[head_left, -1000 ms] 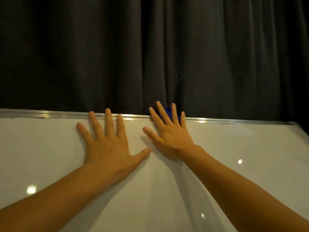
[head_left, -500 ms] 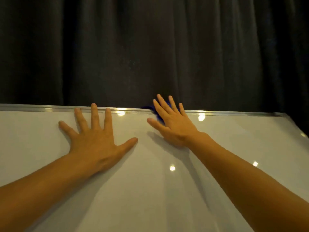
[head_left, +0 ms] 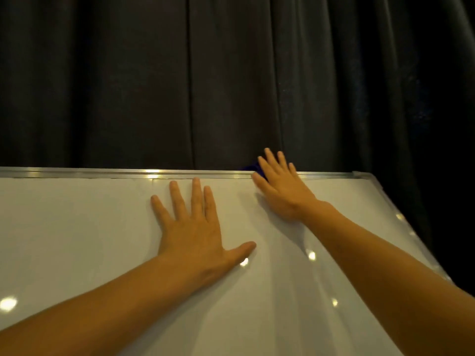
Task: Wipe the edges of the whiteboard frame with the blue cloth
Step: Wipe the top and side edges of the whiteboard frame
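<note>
A white whiteboard (head_left: 77, 240) with a thin metal frame (head_left: 102, 173) fills the lower view. My right hand (head_left: 280, 188) lies flat over the top frame edge near the right corner, pressing the blue cloth (head_left: 253, 167) against it. Only a small dark blue bit of the cloth shows left of my fingers; the hand hides everything else of it. My left hand (head_left: 195, 224) rests flat on the board surface with fingers spread, just below the top frame, holding nothing.
A dark pleated curtain (head_left: 231, 80) hangs right behind the board. The frame's top right corner (head_left: 359, 174) sits just right of my right hand, and the right frame edge (head_left: 401, 219) runs down toward me.
My right hand with the cloth has slid right along the top frame toward the corner. My left hand stays flat on the board, now a little lower below the frame.
</note>
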Demonstrator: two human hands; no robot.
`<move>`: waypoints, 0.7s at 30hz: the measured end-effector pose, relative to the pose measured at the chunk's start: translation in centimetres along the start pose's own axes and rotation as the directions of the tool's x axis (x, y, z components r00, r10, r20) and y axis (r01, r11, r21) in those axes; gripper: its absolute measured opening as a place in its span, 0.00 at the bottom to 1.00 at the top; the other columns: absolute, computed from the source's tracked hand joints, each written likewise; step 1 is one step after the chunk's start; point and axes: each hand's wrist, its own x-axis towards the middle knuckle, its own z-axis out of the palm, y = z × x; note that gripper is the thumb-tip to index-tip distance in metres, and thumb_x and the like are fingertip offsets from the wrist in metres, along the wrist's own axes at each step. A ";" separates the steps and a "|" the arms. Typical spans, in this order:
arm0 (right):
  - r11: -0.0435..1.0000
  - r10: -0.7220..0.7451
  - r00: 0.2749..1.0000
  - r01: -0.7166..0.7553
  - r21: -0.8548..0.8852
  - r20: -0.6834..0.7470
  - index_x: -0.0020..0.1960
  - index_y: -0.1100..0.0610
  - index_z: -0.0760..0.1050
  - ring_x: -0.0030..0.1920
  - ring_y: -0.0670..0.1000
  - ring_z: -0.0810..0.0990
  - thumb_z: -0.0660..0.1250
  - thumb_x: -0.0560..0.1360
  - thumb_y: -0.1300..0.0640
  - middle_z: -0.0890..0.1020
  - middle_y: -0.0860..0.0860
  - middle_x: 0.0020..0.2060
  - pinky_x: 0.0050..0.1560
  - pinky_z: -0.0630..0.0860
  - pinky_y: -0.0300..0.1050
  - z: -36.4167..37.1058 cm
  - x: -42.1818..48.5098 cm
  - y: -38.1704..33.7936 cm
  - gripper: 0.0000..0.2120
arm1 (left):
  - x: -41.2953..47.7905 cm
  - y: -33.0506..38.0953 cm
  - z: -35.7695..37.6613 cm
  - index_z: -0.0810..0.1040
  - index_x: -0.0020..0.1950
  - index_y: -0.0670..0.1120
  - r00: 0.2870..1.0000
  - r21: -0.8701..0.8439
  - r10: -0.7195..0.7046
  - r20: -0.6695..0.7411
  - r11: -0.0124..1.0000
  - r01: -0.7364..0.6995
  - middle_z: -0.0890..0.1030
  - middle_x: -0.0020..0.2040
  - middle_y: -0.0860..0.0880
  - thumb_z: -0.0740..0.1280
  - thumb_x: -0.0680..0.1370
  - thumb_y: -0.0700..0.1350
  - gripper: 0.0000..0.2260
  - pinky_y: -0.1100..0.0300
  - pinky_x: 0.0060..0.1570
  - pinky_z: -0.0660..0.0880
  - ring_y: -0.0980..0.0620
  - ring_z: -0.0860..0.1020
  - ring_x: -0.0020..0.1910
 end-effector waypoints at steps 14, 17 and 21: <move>0.998 0.021 1.000 -0.022 -0.059 -0.024 0.79 0.43 0.44 0.79 0.52 0.41 0.44 0.81 0.36 0.46 0.47 0.80 0.74 0.37 0.50 -0.2 -1.9 6.4 0.30 | 2.2 3.6 0.5 0.27 0.75 0.49 1.000 0.018 -0.012 0.008 1.000 0.012 0.27 0.77 0.42 0.34 0.58 0.82 0.56 0.23 0.66 0.37 0.29 0.30 0.73; 0.951 0.303 0.952 -0.305 -0.050 -0.038 0.80 0.46 0.43 0.79 0.53 0.41 0.45 0.80 0.35 0.45 0.49 0.80 0.77 0.40 0.55 -1.5 -3.4 12.7 0.32 | 2.2 3.5 0.9 0.22 0.71 0.48 0.999 0.011 0.030 -0.018 0.999 -0.030 0.27 0.77 0.42 0.31 0.57 0.82 0.54 0.24 0.67 0.37 0.29 0.29 0.73; 0.978 0.208 0.977 -0.209 -0.017 -0.057 0.78 0.42 0.44 0.79 0.58 0.43 0.47 0.79 0.33 0.48 0.52 0.80 0.75 0.38 0.52 -0.1 -2.2 10.6 0.31 | 3.1 6.0 1.3 0.23 0.72 0.48 0.997 0.026 0.055 -0.046 0.998 -0.054 0.28 0.77 0.41 0.33 0.59 0.82 0.54 0.25 0.67 0.37 0.29 0.30 0.73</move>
